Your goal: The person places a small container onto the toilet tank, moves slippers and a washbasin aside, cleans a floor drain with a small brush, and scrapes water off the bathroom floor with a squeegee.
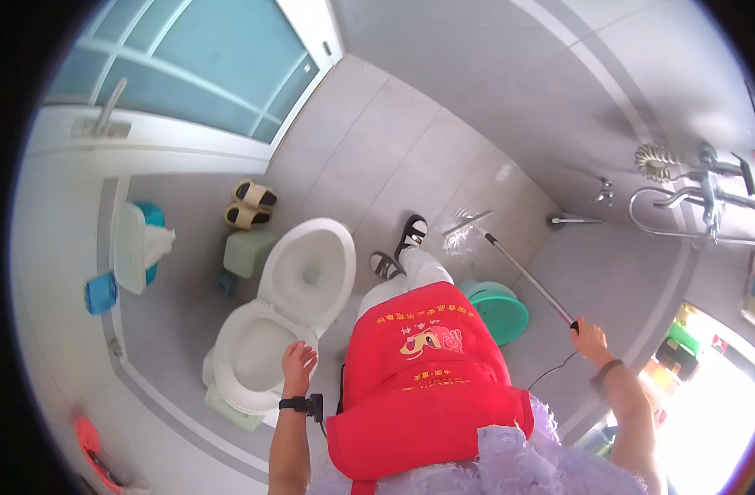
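My right hand point(590, 340) grips the black end of a long metal pole point(530, 279). The pole slants down to the floor, with a dark tip at its lower end; whether a head is attached there I cannot tell. Beyond that tip lies a wet patch point(468, 235) with a narrow dark strip across it. My left hand point(298, 363) is empty, fingers apart and loosely bent, in front of the raised seat point(227, 363) of a white toilet. The toilet bowl point(347, 264) stands uncovered beside my sandalled feet.
A green basin point(505, 318) sits right of my legs. Slippers point(250, 205) and a pale green bin point(245, 254) stand by the left wall. Shower taps point(707, 194) project from the right wall. A frosted glass door point(221, 58) is at upper left.
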Demonstrator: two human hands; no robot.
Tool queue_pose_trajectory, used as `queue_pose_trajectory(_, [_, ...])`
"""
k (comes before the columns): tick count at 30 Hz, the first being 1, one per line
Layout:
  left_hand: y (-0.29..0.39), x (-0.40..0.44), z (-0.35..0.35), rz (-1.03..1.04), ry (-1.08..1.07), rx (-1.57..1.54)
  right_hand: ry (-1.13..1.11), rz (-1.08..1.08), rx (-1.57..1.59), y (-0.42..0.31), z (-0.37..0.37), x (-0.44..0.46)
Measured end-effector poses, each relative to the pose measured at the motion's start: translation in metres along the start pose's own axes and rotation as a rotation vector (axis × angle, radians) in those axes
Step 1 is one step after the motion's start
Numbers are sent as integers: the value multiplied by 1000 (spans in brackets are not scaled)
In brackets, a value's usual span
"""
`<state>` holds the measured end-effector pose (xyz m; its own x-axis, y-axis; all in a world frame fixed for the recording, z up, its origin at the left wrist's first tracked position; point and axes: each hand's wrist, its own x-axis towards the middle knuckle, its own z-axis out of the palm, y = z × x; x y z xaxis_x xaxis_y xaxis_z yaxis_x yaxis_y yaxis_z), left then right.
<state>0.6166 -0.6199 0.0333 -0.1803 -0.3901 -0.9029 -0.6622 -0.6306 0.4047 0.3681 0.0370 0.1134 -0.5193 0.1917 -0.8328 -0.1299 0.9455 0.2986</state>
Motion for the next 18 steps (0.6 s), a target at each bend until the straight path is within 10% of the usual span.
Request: queue_pose_trajectory(18, [177, 57, 141, 181, -156, 169, 294, -108, 384, -99, -138, 87])
